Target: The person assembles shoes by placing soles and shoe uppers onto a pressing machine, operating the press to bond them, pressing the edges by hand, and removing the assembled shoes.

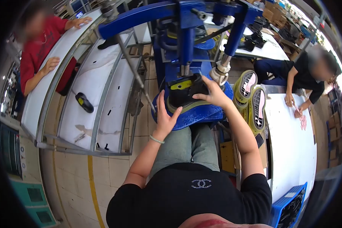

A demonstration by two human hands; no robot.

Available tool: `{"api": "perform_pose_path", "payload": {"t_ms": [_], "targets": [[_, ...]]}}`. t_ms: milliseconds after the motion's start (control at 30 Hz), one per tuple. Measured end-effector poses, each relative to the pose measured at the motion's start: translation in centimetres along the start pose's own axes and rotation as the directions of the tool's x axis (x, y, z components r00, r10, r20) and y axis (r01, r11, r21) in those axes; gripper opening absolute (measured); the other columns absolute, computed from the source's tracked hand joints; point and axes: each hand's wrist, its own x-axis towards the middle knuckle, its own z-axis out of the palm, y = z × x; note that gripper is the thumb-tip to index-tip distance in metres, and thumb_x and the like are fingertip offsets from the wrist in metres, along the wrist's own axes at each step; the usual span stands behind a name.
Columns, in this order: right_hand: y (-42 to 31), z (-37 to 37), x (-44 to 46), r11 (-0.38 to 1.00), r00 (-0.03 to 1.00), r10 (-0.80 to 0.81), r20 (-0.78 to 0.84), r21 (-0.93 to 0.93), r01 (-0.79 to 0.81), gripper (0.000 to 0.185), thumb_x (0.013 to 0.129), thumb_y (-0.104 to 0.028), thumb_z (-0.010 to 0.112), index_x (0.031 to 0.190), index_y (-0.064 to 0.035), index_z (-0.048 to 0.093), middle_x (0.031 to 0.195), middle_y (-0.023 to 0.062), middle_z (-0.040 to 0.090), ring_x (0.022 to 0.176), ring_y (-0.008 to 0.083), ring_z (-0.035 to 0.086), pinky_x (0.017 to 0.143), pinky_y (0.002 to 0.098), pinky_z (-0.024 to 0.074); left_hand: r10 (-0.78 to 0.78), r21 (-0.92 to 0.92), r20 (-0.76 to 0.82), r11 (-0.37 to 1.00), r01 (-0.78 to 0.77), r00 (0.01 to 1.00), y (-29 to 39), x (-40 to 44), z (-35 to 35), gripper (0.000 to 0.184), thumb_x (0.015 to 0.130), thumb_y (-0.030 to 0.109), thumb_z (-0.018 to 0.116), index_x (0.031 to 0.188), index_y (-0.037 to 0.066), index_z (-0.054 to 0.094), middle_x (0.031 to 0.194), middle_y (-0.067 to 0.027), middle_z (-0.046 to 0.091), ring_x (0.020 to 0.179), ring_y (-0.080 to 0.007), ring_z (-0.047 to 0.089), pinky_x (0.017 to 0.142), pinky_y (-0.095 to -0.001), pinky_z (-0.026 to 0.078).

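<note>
A black shoe [193,91] with a yellow-green patch inside lies on the blue press machine's base [201,117], under its upright post. A pale rim shows along the shoe's lower edge. My right hand [215,94] grips the shoe's right end, thumb on the near side and fingers at the far side. At its left end, my left hand [166,118] is held with fingers stretched up and thumb apart, close beside the shoe. Whether that thumb touches the pale rim, I cannot tell.
Left of the machine stands a metal-framed rack [114,91] carrying another black shoe [84,102]. Yellow-green sole moulds [257,108] are stacked at right, beside a white table [288,133] where a person handles pink pieces. A blue crate [292,201] sits lower right. Another person leans at far left.
</note>
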Motion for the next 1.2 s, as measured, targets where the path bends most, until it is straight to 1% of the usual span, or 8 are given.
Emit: {"api": "perform_pose_path", "payload": {"t_ms": [100, 200, 300, 400, 533, 600, 833, 1200], "targets": [[1.2, -0.2, -4.8, 0.937, 0.965, -0.172, -0.200, -0.334, 0.097, 0.066, 0.076, -0.018, 0.077, 0.132, -0.0008, 0.047, 0.124, 0.0220, 0.057, 0.121, 0.0379, 0.051, 0.104, 0.0404, 0.0382, -0.090, 0.026, 0.138, 0.996, 0.088, 0.986, -2.7, 1.4, 0.5, 0.076, 0.078, 0.026, 0.078, 0.136, -0.004, 0.040, 0.135, -0.0248, 0.045, 0.128, -0.0353, 0.042, 0.107, -0.0400, 0.033], [4.9, -1.1, -7.7, 0.941, 0.915, -0.105, -0.389, -0.336, -0.035, 0.063, 0.075, -0.016, 0.078, 0.129, -0.0015, 0.050, 0.130, 0.0193, 0.055, 0.128, 0.0354, 0.046, 0.108, 0.0414, 0.0345, -0.114, -0.109, 0.177, 0.985, 0.134, 0.978, -2.5, 1.4, 1.1, 0.066, 0.077, 0.017, 0.079, 0.129, -0.004, 0.045, 0.121, -0.0188, 0.059, 0.111, -0.0274, 0.058, 0.096, -0.0356, 0.044], [7.4, -1.9, -8.5, 0.966, 0.853, -0.034, -0.522, -0.236, -0.106, 0.064, 0.071, -0.018, 0.081, 0.126, -0.0016, 0.052, 0.131, 0.0193, 0.055, 0.128, 0.0343, 0.047, 0.107, 0.0397, 0.0358, -0.113, -0.118, 0.151, 0.984, 0.131, 0.982, -2.1, 1.3, 1.5, 0.061, 0.076, 0.013, 0.079, 0.126, -0.003, 0.047, 0.116, -0.0160, 0.061, 0.106, -0.0231, 0.059, 0.092, -0.0330, 0.046], [8.8, -2.0, -7.3, 0.987, 0.884, 0.153, -0.443, 0.112, -0.115, 0.070, 0.066, -0.017, 0.085, 0.125, -0.0003, 0.052, 0.126, 0.0147, 0.058, 0.122, 0.0248, 0.052, 0.105, 0.0343, 0.0368, -0.112, -0.235, 0.102, 0.963, 0.133, 0.988, -2.8, 1.0, 2.2, 0.060, 0.076, 0.011, 0.079, 0.124, -0.004, 0.047, 0.113, -0.0142, 0.061, 0.103, -0.0218, 0.059, 0.090, -0.0321, 0.046], [11.4, -2.2, -6.0, 0.937, 0.908, 0.152, -0.389, 0.348, -0.008, 0.076, 0.060, -0.007, 0.087, 0.126, 0.0000, 0.051, 0.124, 0.0106, 0.057, 0.122, 0.0198, 0.049, 0.107, 0.0322, 0.0348, -0.082, -0.231, 0.071, 0.968, 0.096, 0.994, -3.2, 0.4, 2.6, 0.060, 0.075, 0.008, 0.079, 0.124, -0.004, 0.046, 0.111, -0.0119, 0.059, 0.101, -0.0201, 0.058, 0.089, -0.0303, 0.047], [10.9, -2.2, -5.8, 0.921, 0.905, 0.163, -0.392, 0.390, 0.003, 0.077, 0.060, -0.006, 0.087, 0.127, -0.0003, 0.050, 0.125, 0.0101, 0.056, 0.123, 0.0198, 0.048, 0.107, 0.0323, 0.0340, -0.148, -0.400, 0.076, 0.902, 0.166, 0.986, -3.2, 0.2, 2.8, 0.057, 0.074, 0.006, 0.079, 0.120, -0.003, 0.047, 0.111, -0.0110, 0.057, 0.100, -0.0192, 0.058, 0.089, -0.0294, 0.047], [11.9, -1.9, -5.9, 0.851, 0.912, 0.205, -0.356, 0.525, 0.014, 0.080, 0.060, 0.001, 0.084, 0.131, -0.0018, 0.047, 0.129, 0.0067, 0.052, 0.126, 0.0182, 0.044, 0.110, 0.0308, 0.0293, -0.130, -0.286, 0.115, 0.945, 0.158, 0.985, -3.0, 0.3, 2.5, 0.052, 0.072, 0.004, 0.081, 0.112, -0.001, 0.048, 0.108, -0.0094, 0.057, 0.099, -0.0177, 0.059, 0.088, -0.0289, 0.048], [12.5, -1.8, -5.8, 0.794, 0.907, 0.242, -0.344, 0.607, 0.019, 0.078, 0.059, 0.010, 0.080, 0.129, 0.0000, 0.047, 0.127, 0.0067, 0.051, 0.125, 0.0180, 0.044, 0.109, 0.0306, 0.0306, -0.128, -0.404, 0.149, 0.897, 0.178, 0.981, -3.0, 0.8, 2.5, 0.055, 0.070, -0.001, 0.080, 0.114, -0.001, 0.049, 0.110, -0.0096, 0.058, 0.102, -0.0181, 0.059, 0.089, -0.0298, 0.049]]}}
